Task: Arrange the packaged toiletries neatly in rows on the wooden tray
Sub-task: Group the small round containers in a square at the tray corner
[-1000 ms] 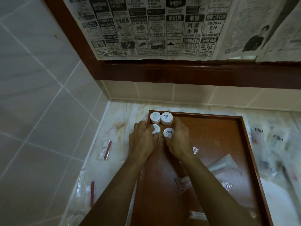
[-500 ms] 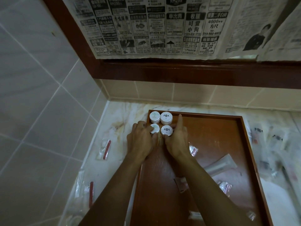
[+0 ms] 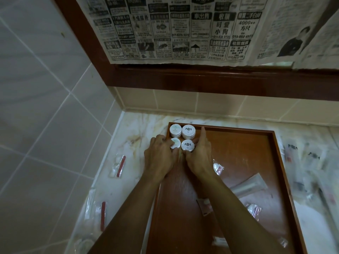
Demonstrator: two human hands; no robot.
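the wooden tray [image 3: 238, 143] lies on a marble counter [image 3: 135, 129] set in a tiled corner. four round white packaged toiletries stand in the tray's far left corner as a two-by-two block, touching or nearly touching one another.

left hand [image 3: 159, 158]: fingers curled over the near-left round pack [image 3: 175, 143], holding it from the left and partly covering it. the hand's outer fingers lie over the tray's left rim.

right hand [image 3: 199, 158]: thumb and curled fingers grip the near-right round pack [image 3: 187, 145] from the right and near sides; the index finger [image 3: 203, 133] is straight and points away from the person, lying just right of the far-right round pack [image 3: 188, 131]. whether that finger touches the pack cannot be told.

directly beyond the left hand's grip stands the far-left round pack [image 3: 175, 130], against the tray's far rim.

nearer than the right hand's grip, loose on the tray floor: a small sachet [image 3: 218, 167] just right of the wrist, and a clear tube [image 3: 249, 184] further right.

left of the left hand's grip, off the tray, a clear packet with a red strip [image 3: 119, 165] lies on the counter. right of the tray, more clear packets [image 3: 302, 158] lie scattered, blurred.

above the counter, newspaper sheets [image 3: 183, 28] hang over a dark wooden frame [image 3: 201, 81].
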